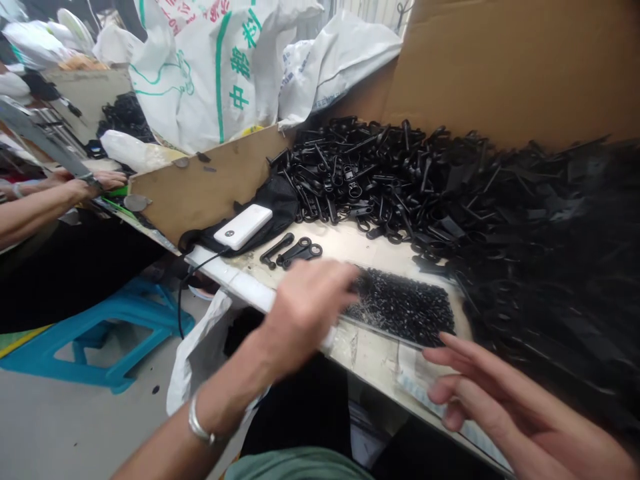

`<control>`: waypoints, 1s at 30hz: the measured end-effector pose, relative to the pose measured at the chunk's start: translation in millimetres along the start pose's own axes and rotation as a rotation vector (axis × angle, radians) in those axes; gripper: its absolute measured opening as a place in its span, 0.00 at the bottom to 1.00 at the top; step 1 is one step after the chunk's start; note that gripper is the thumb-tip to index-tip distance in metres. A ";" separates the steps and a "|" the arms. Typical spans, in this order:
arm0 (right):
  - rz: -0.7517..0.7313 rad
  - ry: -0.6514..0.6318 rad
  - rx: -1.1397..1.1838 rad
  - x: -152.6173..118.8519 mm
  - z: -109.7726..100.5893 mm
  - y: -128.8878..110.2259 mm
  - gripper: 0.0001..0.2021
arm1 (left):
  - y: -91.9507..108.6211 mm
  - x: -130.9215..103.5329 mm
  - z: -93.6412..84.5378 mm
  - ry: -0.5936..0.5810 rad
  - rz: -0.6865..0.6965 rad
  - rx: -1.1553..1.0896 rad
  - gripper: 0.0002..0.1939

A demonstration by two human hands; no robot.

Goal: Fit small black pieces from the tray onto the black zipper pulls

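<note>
My left hand (313, 307), with a silver bangle (200, 421) on its wrist, hovers at the left end of a shallow tray (380, 328). Its fingers are bent and smeared by motion, so whether they hold anything is hidden. Small black pieces (407, 303) fill the tray. At the tray's near right corner is my right hand (520, 407), open with its fingers apart and nothing visible in them. Just beyond my left hand lie several black plastic parts with ringed ends (300, 252).
A large heap of black plastic parts (370, 173) covers the back and right, against a cardboard wall (520, 73). A white power bank (243, 225) with a cable lies on black cloth. White sacks (200, 73) stand behind. At left are another person's arm (45, 210) and a blue stool (100, 333).
</note>
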State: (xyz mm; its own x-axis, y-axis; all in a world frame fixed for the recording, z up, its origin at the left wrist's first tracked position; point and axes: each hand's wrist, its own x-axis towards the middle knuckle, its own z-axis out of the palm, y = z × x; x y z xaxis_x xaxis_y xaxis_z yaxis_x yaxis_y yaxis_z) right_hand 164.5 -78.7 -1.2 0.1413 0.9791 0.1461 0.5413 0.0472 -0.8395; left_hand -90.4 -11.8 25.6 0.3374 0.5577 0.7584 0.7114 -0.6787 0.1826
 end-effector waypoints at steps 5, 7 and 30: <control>0.147 -0.101 0.221 -0.8 11.4 -9.7 0.19 | 57.0 -13.0 30.0 -0.401 0.081 -0.273 0.09; 0.254 -0.105 0.240 -1.7 5.9 -5.3 0.17 | 62.8 -15.9 35.0 -0.446 0.040 -0.372 0.09; -0.323 -0.264 -0.757 61.0 5.2 -14.8 0.09 | 50.5 -47.1 43.7 -0.386 -0.081 -0.427 0.13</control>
State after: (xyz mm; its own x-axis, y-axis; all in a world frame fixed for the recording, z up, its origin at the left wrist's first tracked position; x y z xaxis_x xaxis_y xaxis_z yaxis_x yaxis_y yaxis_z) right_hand 160.8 -18.7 17.4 -0.2613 0.9587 0.1122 0.9416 0.2787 -0.1890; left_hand -43.5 -51.5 -28.3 0.5491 0.6957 0.4632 0.4596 -0.7142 0.5278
